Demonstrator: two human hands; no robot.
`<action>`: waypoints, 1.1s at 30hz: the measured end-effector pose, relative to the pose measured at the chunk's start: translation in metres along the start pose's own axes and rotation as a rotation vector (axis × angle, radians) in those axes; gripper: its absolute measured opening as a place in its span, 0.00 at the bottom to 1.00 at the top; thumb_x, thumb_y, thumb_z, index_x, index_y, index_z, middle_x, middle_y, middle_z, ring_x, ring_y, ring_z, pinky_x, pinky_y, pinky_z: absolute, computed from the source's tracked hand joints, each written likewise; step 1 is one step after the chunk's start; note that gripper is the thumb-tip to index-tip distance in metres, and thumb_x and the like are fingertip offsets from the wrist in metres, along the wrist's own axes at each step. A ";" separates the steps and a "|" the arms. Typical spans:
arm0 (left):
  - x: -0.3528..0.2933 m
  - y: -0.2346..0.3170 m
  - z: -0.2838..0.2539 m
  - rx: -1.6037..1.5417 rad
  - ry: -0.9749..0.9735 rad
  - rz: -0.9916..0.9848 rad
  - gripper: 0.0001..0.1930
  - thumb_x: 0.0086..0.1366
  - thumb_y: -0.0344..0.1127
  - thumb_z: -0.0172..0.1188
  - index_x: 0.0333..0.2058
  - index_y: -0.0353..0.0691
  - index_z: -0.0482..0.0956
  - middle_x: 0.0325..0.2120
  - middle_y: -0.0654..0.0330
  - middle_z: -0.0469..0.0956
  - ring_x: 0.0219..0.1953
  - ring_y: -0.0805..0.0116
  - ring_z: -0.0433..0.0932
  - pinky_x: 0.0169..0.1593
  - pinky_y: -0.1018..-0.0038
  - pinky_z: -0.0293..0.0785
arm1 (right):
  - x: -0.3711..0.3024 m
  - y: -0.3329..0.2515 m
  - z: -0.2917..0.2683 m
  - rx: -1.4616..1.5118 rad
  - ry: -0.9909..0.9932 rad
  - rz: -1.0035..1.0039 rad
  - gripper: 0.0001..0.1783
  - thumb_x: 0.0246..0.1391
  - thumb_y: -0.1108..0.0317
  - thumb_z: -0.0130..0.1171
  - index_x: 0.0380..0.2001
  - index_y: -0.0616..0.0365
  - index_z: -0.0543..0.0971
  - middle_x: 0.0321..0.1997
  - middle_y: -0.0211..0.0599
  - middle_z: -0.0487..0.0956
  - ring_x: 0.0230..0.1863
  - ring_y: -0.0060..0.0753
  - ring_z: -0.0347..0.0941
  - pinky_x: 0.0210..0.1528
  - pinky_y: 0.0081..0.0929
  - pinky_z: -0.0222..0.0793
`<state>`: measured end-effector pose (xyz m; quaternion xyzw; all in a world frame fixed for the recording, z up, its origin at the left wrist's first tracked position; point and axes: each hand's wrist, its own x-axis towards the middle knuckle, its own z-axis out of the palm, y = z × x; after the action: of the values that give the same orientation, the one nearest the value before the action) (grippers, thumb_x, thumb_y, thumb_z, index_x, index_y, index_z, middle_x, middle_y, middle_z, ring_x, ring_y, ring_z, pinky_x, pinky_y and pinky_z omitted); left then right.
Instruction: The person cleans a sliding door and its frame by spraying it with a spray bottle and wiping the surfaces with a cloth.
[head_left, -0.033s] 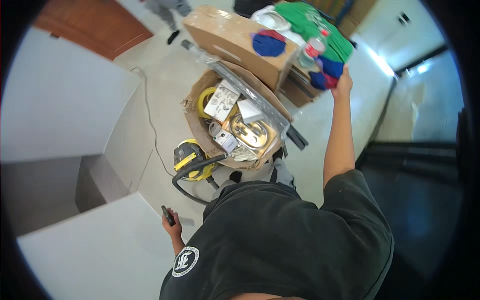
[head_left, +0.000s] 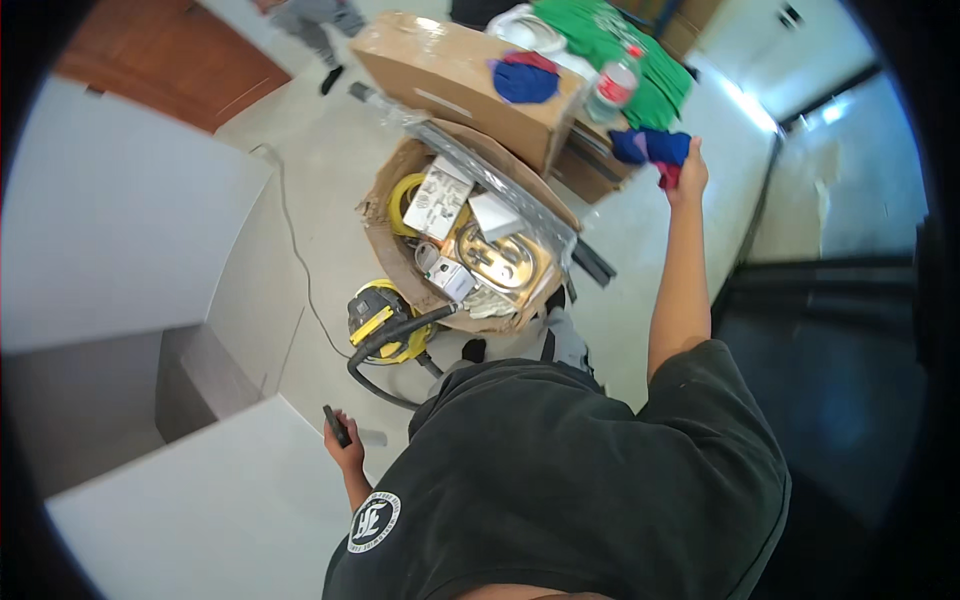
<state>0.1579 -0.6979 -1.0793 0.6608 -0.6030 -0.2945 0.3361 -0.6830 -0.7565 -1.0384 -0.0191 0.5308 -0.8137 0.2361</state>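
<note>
Out to the upper right, my right hand grips a crumpled blue cloth with a dark red part hanging below it. The cloth is beside the cardboard boxes, just below a clear plastic bottle with a red cap and red label. At lower left, my left hand is closed around a short dark stick-like object whose kind I cannot make out. A second blue cloth, with red along its top, lies on the large cardboard box.
An open carton holds small boxes, yellow coil and a hose set; wrapped long profiles lie across it. A yellow-black vacuum cleaner with hose stands beside it, its cord trailing. A green cloth drapes behind. A person stands far left.
The blue cloth in my right hand has come up off the box edge and bunched differently. The whole view has shifted slightly; my left hand still holds the dark object.
</note>
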 end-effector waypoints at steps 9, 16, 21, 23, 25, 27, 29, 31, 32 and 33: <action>0.259 0.068 0.068 0.148 -0.570 0.895 0.27 0.65 0.25 0.62 0.62 0.33 0.70 0.52 0.48 0.80 0.56 0.56 0.80 0.59 0.62 0.74 | -0.438 -0.048 -0.297 -0.688 0.830 -0.081 0.16 0.54 0.66 0.70 0.42 0.64 0.80 0.34 0.33 0.80 0.32 0.27 0.74 0.36 0.31 0.73; 0.312 0.131 0.216 -0.085 -0.810 1.156 0.31 0.65 0.26 0.61 0.66 0.31 0.65 0.61 0.42 0.73 0.61 0.46 0.75 0.63 0.58 0.72 | -0.714 -0.185 -0.327 -1.168 1.343 -0.270 0.24 0.57 0.55 0.68 0.46 0.62 0.74 0.42 0.60 0.81 0.46 0.63 0.79 0.50 0.46 0.72; 0.125 0.240 0.283 0.076 -1.267 1.385 0.29 0.65 0.20 0.55 0.66 0.29 0.68 0.63 0.43 0.73 0.59 0.55 0.77 0.59 0.67 0.74 | -0.971 -0.293 -0.237 -1.030 1.650 -0.038 0.31 0.51 0.68 0.72 0.58 0.48 0.73 0.45 0.49 0.85 0.49 0.57 0.82 0.53 0.45 0.75; 0.092 0.213 0.330 0.141 -1.246 1.546 0.29 0.66 0.22 0.56 0.67 0.30 0.68 0.62 0.46 0.75 0.57 0.60 0.78 0.58 0.66 0.75 | -1.050 -0.320 -0.244 -1.532 1.686 -0.521 0.38 0.48 0.64 0.76 0.62 0.50 0.71 0.60 0.46 0.78 0.62 0.48 0.75 0.64 0.42 0.69; 0.018 0.241 0.292 0.397 -1.434 1.499 0.29 0.69 0.26 0.57 0.69 0.32 0.65 0.60 0.46 0.76 0.56 0.65 0.78 0.58 0.64 0.75 | -1.132 -0.363 -0.249 -1.596 1.754 -0.842 0.40 0.47 0.60 0.77 0.62 0.56 0.71 0.63 0.40 0.74 0.66 0.40 0.69 0.69 0.35 0.62; -0.075 0.293 0.195 0.414 -1.568 1.315 0.29 0.71 0.28 0.57 0.69 0.32 0.64 0.58 0.46 0.79 0.55 0.65 0.79 0.58 0.65 0.75 | -1.206 -0.412 -0.267 -1.620 1.937 -1.010 0.40 0.49 0.56 0.77 0.63 0.53 0.71 0.65 0.47 0.71 0.67 0.46 0.68 0.68 0.39 0.62; -0.092 0.221 0.217 -0.183 -1.673 1.230 0.29 0.71 0.24 0.55 0.70 0.32 0.62 0.59 0.44 0.76 0.59 0.63 0.76 0.61 0.68 0.72 | -1.274 -0.452 -0.315 -2.195 2.681 -0.729 0.36 0.58 0.48 0.67 0.67 0.44 0.70 0.72 0.55 0.62 0.72 0.59 0.60 0.69 0.55 0.60; -0.144 0.196 0.204 -0.176 -1.726 1.212 0.30 0.71 0.24 0.55 0.70 0.32 0.61 0.59 0.44 0.75 0.60 0.62 0.75 0.62 0.67 0.72 | -1.339 -0.480 -0.359 -2.028 2.813 -0.794 0.32 0.66 0.47 0.56 0.69 0.45 0.69 0.76 0.54 0.59 0.72 0.62 0.61 0.70 0.55 0.59; -0.158 0.180 0.194 -0.139 -1.748 1.191 0.30 0.71 0.24 0.55 0.70 0.32 0.61 0.60 0.44 0.75 0.60 0.62 0.75 0.62 0.67 0.71 | -1.341 -0.482 -0.382 -2.112 2.941 -0.574 0.32 0.67 0.47 0.54 0.69 0.47 0.68 0.76 0.54 0.58 0.72 0.63 0.61 0.71 0.57 0.58; -0.175 0.163 0.184 -0.107 -1.764 1.163 0.30 0.71 0.24 0.55 0.70 0.32 0.61 0.60 0.44 0.75 0.60 0.61 0.75 0.63 0.67 0.71 | -1.339 -0.487 -0.406 -2.189 3.056 -0.323 0.31 0.69 0.48 0.51 0.70 0.49 0.67 0.77 0.54 0.58 0.72 0.63 0.61 0.71 0.59 0.57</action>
<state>-0.1037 -0.5482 -1.0621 -0.1932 -0.8436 -0.4904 -0.1029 0.2138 0.2905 -0.4963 -0.4591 -0.4644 -0.5113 0.5587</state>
